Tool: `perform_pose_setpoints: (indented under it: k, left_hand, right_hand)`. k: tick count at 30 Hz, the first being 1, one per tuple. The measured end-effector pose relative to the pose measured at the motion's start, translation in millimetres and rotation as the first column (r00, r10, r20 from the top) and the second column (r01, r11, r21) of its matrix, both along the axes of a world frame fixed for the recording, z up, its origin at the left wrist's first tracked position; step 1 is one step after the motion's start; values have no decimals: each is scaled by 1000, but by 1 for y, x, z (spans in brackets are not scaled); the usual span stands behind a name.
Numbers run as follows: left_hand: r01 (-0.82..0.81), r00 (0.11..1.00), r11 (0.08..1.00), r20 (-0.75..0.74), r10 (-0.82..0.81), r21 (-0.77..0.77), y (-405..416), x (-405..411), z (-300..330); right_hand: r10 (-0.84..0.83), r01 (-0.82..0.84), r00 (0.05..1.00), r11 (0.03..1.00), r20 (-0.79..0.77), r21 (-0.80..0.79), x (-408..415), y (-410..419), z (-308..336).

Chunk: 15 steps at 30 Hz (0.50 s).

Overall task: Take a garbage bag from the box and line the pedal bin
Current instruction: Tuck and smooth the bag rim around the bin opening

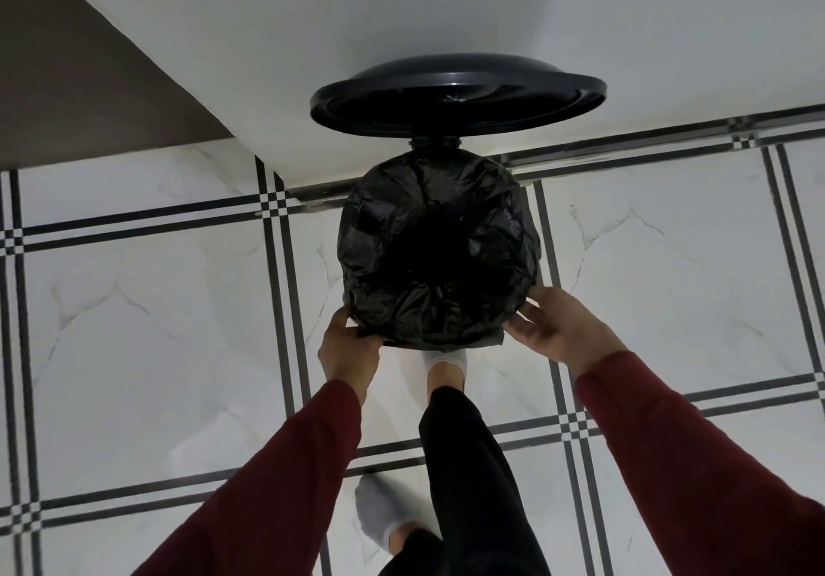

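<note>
In the centre of the frame the pedal bin (489, 342) stands against the wall with its lid (455, 95) tipped up above it, and the black garbage bag (435, 245) is already spread over the mouth, its skirt folded down outside the rim. A socked foot (446, 363) at the bin's lower edge appears to be on the pedal, though the pedal itself is hidden. The left hand (346, 348), lower left of the bin, pinches the bag's hem between thumb and fingers; the right hand (560, 330), lower right, grips the hem on its side, fingers curled against the film. The bag looks like thin, crinkled plastic — light, limp and a bit slick, so it will likely slide up off the rim unless tugged evenly. The hem is the place to hold, on opposite sides, pulling downward and gently — sharp pulls could stretch or tear such film. The box is not in view.
</note>
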<state>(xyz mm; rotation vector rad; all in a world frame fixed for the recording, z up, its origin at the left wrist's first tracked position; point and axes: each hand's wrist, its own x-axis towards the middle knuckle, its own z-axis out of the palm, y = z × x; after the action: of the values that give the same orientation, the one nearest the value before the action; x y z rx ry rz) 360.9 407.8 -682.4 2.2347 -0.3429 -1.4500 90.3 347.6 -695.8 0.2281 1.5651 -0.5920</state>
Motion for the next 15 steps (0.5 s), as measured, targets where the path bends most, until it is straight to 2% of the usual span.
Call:
perform_pose_setpoints:
  k: [5, 8, 11, 13, 15]
  left_hand:
    - [-107, 994, 992, 9, 107, 63, -7, -2, -4]
    - [-212, 954, 972, -194, 227, 98, -11, -3, 0]
    - [-442, 762, 882, -451, 464, 162, -14, 1, 7]
    - [-584, 623, 787, -512, 592, 198, -13, 4, 5]
    - [-654, 536, 727, -549, 641, 210, -11, 6, 2]
  right_hand:
    - [-313, 324, 936, 945, 163, -49, 6, 15, 6]
    - [-318, 336, 925, 940, 207, -55, 12, 23, 6]
    - [-345, 367, 911, 928, 227, -64, 21, 26, 3]
    - [-397, 421, 887, 905, 237, -58, 27, 26, 3]
    - [-452, 478, 853, 877, 260, -46, 31, 25, 3]
